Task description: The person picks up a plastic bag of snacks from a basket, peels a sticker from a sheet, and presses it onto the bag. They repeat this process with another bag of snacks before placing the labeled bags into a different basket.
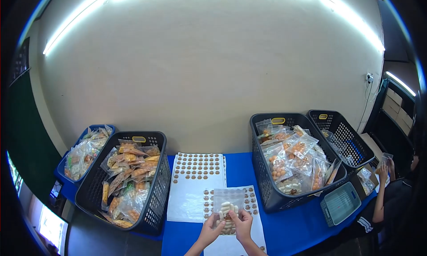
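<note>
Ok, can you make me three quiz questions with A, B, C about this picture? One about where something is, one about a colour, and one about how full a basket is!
1. Where is the clear bag that the left hand and right hand hold?
A. over a sticker sheet
B. inside a basket
C. on the floor

2. What colour is the table?
A. red
B. blue
C. green

3. How is the black basket just right of the sticker sheets?
A. empty
B. upside down
C. full of snack bags

Answers:
1 A: the sheet with round stickers lies under the bag.
2 B: the bare tabletop is blue.
3 C: bags pile up to its rim.
</note>
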A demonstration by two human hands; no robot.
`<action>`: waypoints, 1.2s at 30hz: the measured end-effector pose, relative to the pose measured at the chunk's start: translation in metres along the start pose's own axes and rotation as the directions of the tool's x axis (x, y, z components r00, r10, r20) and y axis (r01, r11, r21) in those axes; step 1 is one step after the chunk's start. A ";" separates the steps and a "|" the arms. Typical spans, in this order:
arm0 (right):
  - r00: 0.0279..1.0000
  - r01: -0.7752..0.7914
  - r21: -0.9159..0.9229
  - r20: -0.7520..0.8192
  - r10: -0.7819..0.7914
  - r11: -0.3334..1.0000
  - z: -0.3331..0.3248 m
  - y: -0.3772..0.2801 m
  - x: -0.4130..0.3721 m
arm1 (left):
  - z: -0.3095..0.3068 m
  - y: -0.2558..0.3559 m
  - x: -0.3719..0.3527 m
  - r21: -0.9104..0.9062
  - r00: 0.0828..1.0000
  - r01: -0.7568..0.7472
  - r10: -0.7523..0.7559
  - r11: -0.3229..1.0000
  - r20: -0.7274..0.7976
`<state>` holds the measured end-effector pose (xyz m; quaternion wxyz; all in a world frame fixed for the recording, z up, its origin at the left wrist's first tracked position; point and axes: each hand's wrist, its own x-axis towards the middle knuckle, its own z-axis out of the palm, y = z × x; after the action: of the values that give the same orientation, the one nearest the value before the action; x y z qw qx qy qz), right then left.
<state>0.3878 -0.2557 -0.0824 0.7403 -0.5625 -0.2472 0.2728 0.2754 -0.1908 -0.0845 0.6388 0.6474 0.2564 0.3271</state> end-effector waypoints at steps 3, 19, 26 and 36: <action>0.998 0.014 -0.014 0.057 -0.013 1.000 -0.001 0.005 0.006 | -0.006 0.007 0.002 0.046 0.993 0.117 -0.118 0.992 0.006; 0.886 -0.003 -0.071 0.462 0.035 0.997 -0.002 -0.015 -0.002 | -0.006 -0.004 -0.005 -0.103 0.985 0.091 -0.104 0.991 -0.139; 0.850 0.121 -0.144 0.527 -0.028 0.982 -0.002 -0.024 -0.005 | -0.007 0.017 -0.004 0.245 0.965 0.028 0.037 0.969 -0.258; 0.878 -0.010 -0.153 0.472 0.082 0.988 0.004 -0.013 -0.010 | -0.009 0.012 -0.001 -0.020 0.987 -0.024 0.020 1.000 -0.162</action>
<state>0.3792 -0.2628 -0.0692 0.6069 -0.5364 -0.4275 0.4015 0.2671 -0.1862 -0.0732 0.6194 0.6145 0.2966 0.3883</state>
